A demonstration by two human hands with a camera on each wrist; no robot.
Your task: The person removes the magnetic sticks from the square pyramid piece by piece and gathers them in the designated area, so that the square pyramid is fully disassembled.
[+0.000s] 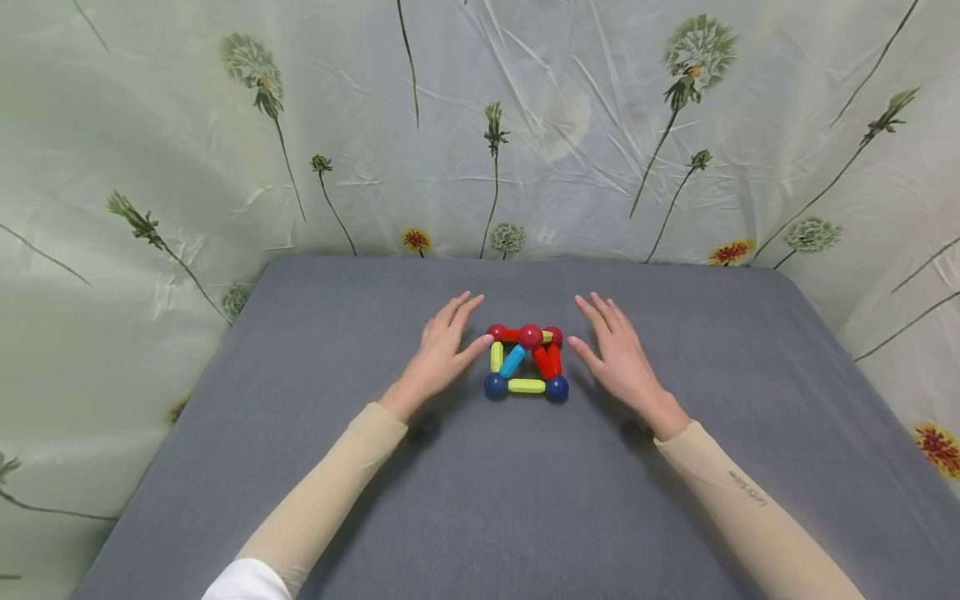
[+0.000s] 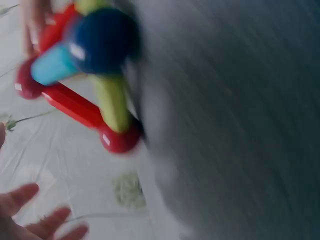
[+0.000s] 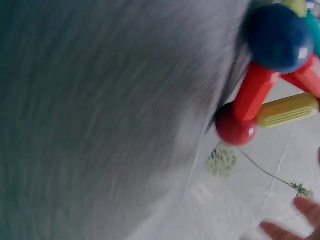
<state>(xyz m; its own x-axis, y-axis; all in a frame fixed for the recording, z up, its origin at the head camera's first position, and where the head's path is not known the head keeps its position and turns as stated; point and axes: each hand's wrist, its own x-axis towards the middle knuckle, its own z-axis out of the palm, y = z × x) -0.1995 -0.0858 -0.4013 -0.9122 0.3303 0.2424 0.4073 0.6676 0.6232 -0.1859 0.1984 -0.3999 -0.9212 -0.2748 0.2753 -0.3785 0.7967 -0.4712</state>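
A pale flowered cloth [image 1: 570, 192] hangs behind and at both sides of the grey-covered counter [image 1: 480, 508]. Beige sleeves cover both forearms: the left sleeve [image 1: 322, 492] meets white fabric [image 1: 247, 582] farther up the arm, and the right sleeve [image 1: 772, 517] carries small lettering.

The left hand [image 1: 438, 354] and right hand [image 1: 622, 362] flank a ball-and-rod frame [image 1: 527, 386], which sits toward the counter's far edge, about midway between its left and right edges. Both hands have their fingers extended and spread from the thumb, gripping nothing. The left thumb tip lies just beside the frame, contact unclear from the head view; the right thumb is slightly apart from it.

Two dark blue balls [image 1: 496, 385] form the near corners, joined by a yellow-green rod. Red balls mark the far corners and the raised top [image 1: 530, 337]. Red, blue and yellow-green rods slope up to it.
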